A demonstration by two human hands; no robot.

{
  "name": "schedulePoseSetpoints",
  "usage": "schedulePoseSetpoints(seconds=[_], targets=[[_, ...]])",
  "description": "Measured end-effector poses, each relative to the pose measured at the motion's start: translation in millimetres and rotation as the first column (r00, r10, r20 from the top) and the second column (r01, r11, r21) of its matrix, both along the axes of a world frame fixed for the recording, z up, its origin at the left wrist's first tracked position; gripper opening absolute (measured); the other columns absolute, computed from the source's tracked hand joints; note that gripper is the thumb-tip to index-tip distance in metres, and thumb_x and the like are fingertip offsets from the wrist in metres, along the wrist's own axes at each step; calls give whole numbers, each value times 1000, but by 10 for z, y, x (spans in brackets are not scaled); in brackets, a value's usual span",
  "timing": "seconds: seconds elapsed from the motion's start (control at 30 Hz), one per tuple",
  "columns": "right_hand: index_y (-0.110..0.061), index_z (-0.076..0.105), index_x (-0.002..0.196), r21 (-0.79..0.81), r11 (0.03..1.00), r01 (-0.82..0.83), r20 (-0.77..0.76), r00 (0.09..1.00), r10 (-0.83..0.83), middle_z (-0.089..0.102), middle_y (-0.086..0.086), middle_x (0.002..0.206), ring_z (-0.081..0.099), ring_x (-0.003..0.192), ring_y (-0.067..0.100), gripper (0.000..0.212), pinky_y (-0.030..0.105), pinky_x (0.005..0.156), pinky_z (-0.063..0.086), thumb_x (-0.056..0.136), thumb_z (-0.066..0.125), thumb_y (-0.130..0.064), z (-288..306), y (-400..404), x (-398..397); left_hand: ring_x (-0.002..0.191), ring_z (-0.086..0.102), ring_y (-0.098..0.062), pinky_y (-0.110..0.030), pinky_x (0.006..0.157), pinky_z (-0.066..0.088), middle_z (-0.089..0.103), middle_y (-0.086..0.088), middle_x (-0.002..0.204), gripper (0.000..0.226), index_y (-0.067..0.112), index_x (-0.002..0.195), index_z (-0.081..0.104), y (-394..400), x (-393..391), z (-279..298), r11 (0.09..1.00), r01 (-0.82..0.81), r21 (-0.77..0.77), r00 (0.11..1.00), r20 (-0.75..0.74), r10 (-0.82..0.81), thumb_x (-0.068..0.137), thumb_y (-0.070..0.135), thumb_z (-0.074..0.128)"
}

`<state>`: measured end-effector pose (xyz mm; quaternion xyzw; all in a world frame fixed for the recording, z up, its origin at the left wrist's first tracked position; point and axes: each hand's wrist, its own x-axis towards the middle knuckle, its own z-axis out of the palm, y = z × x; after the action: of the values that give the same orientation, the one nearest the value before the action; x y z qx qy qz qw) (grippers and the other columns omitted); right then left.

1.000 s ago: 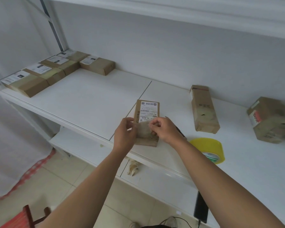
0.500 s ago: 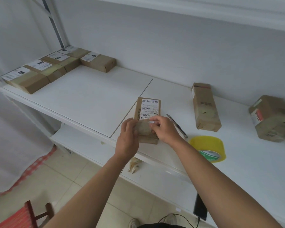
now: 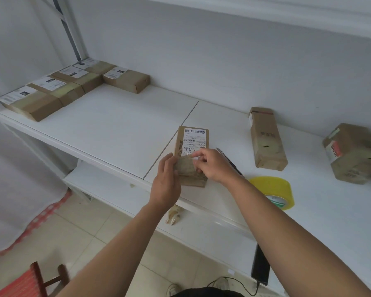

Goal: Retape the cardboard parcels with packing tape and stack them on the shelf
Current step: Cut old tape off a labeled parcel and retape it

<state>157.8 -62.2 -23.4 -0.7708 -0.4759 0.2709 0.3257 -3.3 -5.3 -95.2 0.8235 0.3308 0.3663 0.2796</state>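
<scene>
A small cardboard parcel (image 3: 192, 140) with a white label lies flat near the front edge of the white shelf (image 3: 116, 125). My left hand (image 3: 166, 181) holds its near left side, thumb on top. My right hand (image 3: 214, 166) pinches a strip of translucent tape (image 3: 185, 166) that lies across the parcel's near half. A yellow roll of packing tape (image 3: 274, 187) sits on the shelf just right of my right forearm. A slim cutter (image 3: 230, 162) lies behind my right hand, partly hidden by it.
Several labelled parcels (image 3: 73, 86) sit in a row at the shelf's far left. Two more parcels, a long one (image 3: 266, 138) and a squat one (image 3: 351, 153), stand at the right. A lower shelf (image 3: 107, 187), a dark phone (image 3: 260, 266) and a red stool (image 3: 26, 281) are below.
My left hand's fingers have slid up along the parcel's left side. My right hand keeps its pinch on the tape. The parcel has stayed in place.
</scene>
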Motion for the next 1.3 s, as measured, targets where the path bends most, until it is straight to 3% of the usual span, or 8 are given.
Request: schedulePoseSetpoints(seconds=[0.17, 0.3, 0.4, 0.53, 0.63, 0.73, 0.93, 1.3], targets=[[-15, 64, 116, -15, 1000, -12, 30, 999, 13, 66, -6, 72, 64, 71, 10, 20, 28, 73, 50, 96, 61, -14, 8, 17, 0, 104, 55, -18, -38, 62, 56, 40, -9, 148, 45, 19, 135, 51, -18, -22, -6, 999, 29, 44, 999, -33, -28, 95, 3, 38], [-16, 63, 117, -29, 999, -17, 56, 998, 19, 64, -5, 77, 66, 82, 20, 21, 33, 78, 52, 96, 61, -17, -8, 35, -9, 121, 53, -26, -38, 70, 58, 42, -13, 148, 44, 10, 127, 61, -8, -18, -54, 995, 46, 84, 996, -86, -38, 95, 13, 31], [-20, 62, 116, -41, 999, -7, 85, 996, 11, 64, -4, 80, 64, 83, 19, 21, 27, 72, 46, 96, 61, -18, -13, 43, -11, 122, 51, -22, -39, 73, 59, 48, -14, 145, 43, 7, 123, 64, -40, -19, -21, 991, 55, 119, 997, -60, -48, 97, 21, 33], [-20, 62, 118, -49, 999, 14, 137, 991, -7, 59, -12, 79, 58, 80, 12, 23, 17, 61, 37, 95, 59, -17, 8, 33, -19, 134, 51, -21, -31, 92, 52, 53, -6, 144, 36, 5, 124, 64, -93, -36, 31, 966, 127, 224, 992, -53, -118, 98, 24, 46], [-18, 61, 121, -60, 998, 27, 179, 984, -16, 67, 0, 97, 58, 86, 14, 26, 19, 62, 39, 95, 58, -20, 30, 28, -37, 144, 38, -24, -39, 103, 50, 49, -8, 150, 50, 2, 134, 58, -34, -82, -85, 948, 181, 262, 977, -162, -142, 97, 34, 49], [-17, 59, 124, -69, 997, 32, 215, 976, -16, 68, 8, 111, 63, 94, 21, 28, 27, 72, 46, 96, 57, -20, 46, 35, -56, 148, 31, -25, -41, 100, 52, 44, -6, 154, 60, 5, 145, 49, 15, -119, -141, 928, 225, 296, 958, -239, -156, 95, 38, 51], [-16, 57, 123, -98, 994, 41, 260, 966, -14, 69, 9, 110, 65, 93, 24, 27, 33, 77, 54, 96, 56, -21, 64, 43, -84, 147, 31, -28, -44, 93, 56, 45, -4, 153, 64, 9, 146, 48, 6, -114, -140, 911, 237, 337, 942, -311, -130, 91, 40, 53], [-10, 48, 126, -211, 977, 26, 396, 916, 61, 63, 17, 111, 60, 89, 31, 28, 31, 68, 41, 99, 49, -15, 124, 75, -165, 139, 43, -37, -45, 103, 48, 56, -9, 142, 64, 5, 139, 55, -76, -6, -128, 921, 165, 353, 933, -357, -30, 80, 28, 63]])
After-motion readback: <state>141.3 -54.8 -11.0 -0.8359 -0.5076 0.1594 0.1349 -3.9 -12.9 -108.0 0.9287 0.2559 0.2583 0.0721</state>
